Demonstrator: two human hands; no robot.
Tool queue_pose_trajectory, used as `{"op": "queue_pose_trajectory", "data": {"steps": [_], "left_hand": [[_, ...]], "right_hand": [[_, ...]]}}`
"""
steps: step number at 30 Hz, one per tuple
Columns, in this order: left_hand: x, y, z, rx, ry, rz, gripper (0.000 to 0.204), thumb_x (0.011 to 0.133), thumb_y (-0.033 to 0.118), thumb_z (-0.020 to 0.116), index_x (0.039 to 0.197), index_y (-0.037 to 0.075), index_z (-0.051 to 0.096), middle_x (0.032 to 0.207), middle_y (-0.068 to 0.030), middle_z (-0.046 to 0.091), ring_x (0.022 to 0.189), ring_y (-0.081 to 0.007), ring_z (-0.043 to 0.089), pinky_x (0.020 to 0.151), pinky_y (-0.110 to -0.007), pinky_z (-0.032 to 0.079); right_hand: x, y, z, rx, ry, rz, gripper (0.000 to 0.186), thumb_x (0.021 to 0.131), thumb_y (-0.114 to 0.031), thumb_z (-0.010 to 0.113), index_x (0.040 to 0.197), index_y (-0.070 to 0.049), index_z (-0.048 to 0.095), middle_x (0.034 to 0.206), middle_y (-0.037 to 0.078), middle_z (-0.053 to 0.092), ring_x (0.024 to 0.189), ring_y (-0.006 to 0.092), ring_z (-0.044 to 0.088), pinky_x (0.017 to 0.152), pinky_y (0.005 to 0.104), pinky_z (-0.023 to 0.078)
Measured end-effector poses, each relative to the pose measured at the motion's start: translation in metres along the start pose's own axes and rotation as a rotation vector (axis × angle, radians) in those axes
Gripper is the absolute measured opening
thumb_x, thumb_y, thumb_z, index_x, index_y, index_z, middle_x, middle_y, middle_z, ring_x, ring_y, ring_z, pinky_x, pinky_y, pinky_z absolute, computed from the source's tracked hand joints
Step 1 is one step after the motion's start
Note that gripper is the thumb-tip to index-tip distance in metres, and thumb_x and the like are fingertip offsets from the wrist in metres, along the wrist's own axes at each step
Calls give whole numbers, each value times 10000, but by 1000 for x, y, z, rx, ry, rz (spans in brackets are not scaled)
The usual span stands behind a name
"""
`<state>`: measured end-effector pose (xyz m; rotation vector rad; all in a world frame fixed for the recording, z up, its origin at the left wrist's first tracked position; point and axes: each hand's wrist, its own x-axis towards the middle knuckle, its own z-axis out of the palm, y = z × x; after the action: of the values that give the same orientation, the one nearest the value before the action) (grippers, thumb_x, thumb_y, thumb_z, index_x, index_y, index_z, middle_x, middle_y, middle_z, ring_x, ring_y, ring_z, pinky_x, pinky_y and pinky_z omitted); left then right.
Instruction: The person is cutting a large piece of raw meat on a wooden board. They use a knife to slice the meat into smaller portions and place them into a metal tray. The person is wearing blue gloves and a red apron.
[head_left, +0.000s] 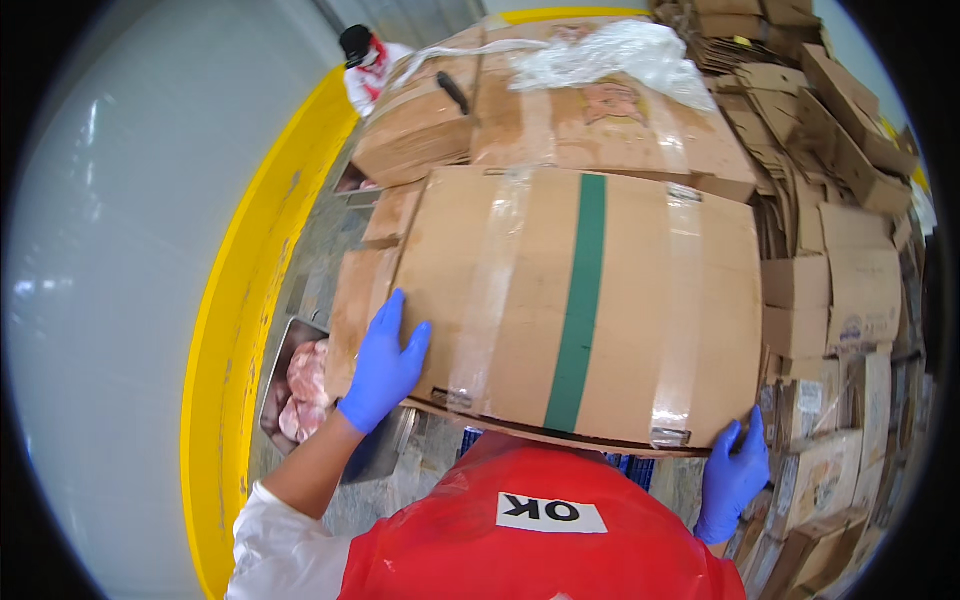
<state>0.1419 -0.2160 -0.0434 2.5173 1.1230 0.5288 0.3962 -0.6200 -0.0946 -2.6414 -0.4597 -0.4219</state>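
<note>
A large cardboard box (515, 290) with a green stripe and clear tape bands lies in front of me. My left hand (385, 355) in a blue glove grips its near left side, thumb and fingers on the cardboard. My right hand (735, 470), also gloved, holds the near right corner, fingers curled at the edge. Below my left hand, a steel tub (275, 390) holds pieces of raw meat (305, 370).
More cartons (615, 135) lie behind, with crumpled plastic (590, 65) and a black-handled object (452, 93) on top. Flattened cardboard (835, 280) is piled at right. A yellow barrier (230, 350) runs along the left wall. Another person (370, 75) stands at the far left end.
</note>
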Motion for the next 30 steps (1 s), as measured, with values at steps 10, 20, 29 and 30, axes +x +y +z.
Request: {"op": "queue_pose_trajectory", "data": {"steps": [10, 20, 29, 30], "left_hand": [[19, -22, -1, -115, 2, -134, 618, 975, 311, 684, 1441, -54, 505, 1379, -217, 617, 1243, -296, 614, 1026, -359, 491], [43, -46, -48, -699, -249, -514, 720, 1037, 491, 539, 1497, -54, 437, 1440, -232, 569, 1316, -281, 563, 1100, -388, 423], [44, -41, -46, -687, -258, -465, 698, 1045, 491, 528, 1491, -40, 453, 1440, -223, 572, 1290, -271, 579, 1090, -375, 432], [45, -44, -45, -702, -260, -468, 712, 1043, 498, 530, 1501, -39, 436, 1445, -224, 567, 1291, -271, 579, 1089, -374, 434]], "right_hand": [[4, -3, 1, -51, -59, 46, 407, 963, -179, 633, 1340, -26, 636, 961, 219, 720, 803, 362, 695, 710, 458, 540], [0, 3, 8, -59, -26, 39, 415, 967, -184, 629, 1354, -32, 624, 996, 228, 717, 833, 374, 693, 727, 468, 542], [1, 1, 8, -82, -32, 28, 418, 969, -174, 621, 1361, -29, 616, 1055, 223, 718, 891, 378, 690, 763, 465, 541], [1, 1, 8, -75, -27, 26, 417, 969, -171, 620, 1361, -28, 616, 1062, 223, 718, 894, 379, 689, 767, 466, 541]]}}
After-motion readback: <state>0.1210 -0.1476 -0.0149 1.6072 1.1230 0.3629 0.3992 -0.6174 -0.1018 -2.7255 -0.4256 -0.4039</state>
